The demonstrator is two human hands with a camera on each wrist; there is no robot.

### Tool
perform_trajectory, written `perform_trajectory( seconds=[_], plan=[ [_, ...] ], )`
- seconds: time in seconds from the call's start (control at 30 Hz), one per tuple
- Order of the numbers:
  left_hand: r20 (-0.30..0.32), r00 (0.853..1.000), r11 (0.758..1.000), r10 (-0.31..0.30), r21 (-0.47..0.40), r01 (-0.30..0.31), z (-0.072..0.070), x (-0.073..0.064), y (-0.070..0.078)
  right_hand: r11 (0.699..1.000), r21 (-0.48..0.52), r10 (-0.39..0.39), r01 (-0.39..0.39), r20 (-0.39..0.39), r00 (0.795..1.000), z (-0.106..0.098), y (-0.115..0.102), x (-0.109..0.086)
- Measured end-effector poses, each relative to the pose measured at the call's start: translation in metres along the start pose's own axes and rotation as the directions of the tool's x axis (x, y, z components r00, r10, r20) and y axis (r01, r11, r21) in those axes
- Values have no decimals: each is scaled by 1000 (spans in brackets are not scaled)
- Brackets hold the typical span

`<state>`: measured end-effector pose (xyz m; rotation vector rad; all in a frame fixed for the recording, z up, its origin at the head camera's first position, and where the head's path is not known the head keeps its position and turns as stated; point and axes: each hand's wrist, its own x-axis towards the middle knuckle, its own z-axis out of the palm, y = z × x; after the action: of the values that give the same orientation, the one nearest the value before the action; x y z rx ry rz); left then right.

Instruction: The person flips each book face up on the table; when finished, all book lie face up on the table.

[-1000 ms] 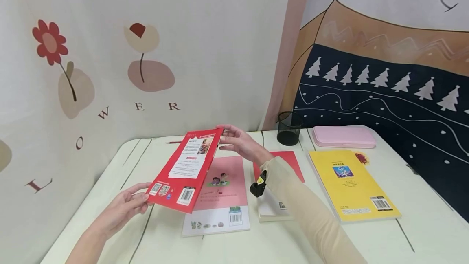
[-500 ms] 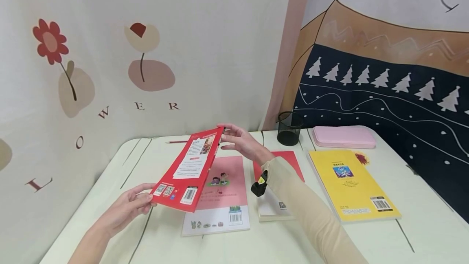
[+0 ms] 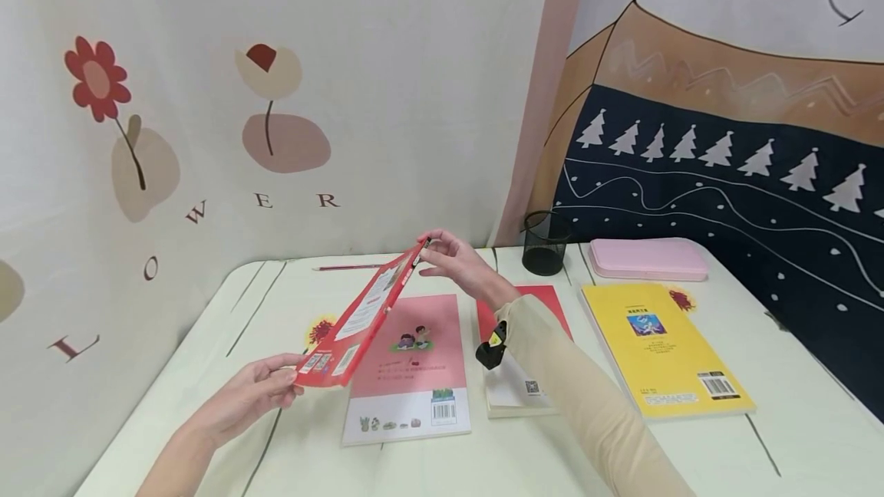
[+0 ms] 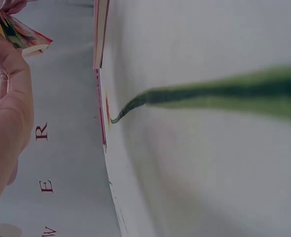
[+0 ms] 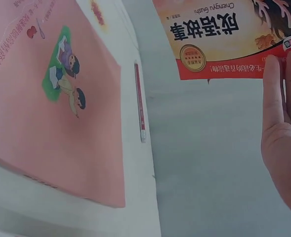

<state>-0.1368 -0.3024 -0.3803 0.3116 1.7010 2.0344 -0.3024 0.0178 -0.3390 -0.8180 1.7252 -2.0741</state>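
A thin red book [image 3: 376,309] is held up at a steep tilt over the table, its back cover with barcode and QR codes facing up. At its near-left corner my left hand [image 3: 252,397] pinches it between thumb and fingers. My right hand [image 3: 459,263] grips the far-right corner by the spine edge. Its illustrated front cover [image 5: 209,32] shows in the right wrist view, with straight fingers against it. Partly overlapped by the raised book, a pink-and-white book [image 3: 424,343] lies flat. The left wrist view catches only a colourful corner of the held book [image 4: 26,37].
A red-topped white book [image 3: 518,390] lies partly behind the right forearm. Further right are a yellow book [image 3: 656,351] and a pink pencil case [image 3: 649,259]. A black mesh pen holder [image 3: 545,244] stands at the back, and a red pencil [image 3: 345,268] lies back left.
Both hands have turned the red book more edge-on, its back cover now looking narrower. The left hand has shifted slightly right and the printed flower on the table has come into view beside it.
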Motion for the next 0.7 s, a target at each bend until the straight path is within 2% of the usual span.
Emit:
perform_trajectory(
  seconds=[0.13,0.3,0.4,0.57,0.7],
  plan=[
    [37,999,999,37,-6,-37,-1,1,-2,999,12,-43,43,-4,999,0,0,0],
    [51,994,995,92,36,-94,-3,2,-5,996,38,-78,79,-10,997,2,-2,0],
    [19,995,989,94,109,-95,-1,2,-6,994,48,-94,95,-27,995,4,-2,0],
    [-84,994,969,67,241,-45,4,2,-5,992,55,-109,113,-80,991,7,-2,2],
    [-97,989,946,109,315,-73,7,2,-4,992,71,-99,109,-130,987,7,0,3]
  ],
)
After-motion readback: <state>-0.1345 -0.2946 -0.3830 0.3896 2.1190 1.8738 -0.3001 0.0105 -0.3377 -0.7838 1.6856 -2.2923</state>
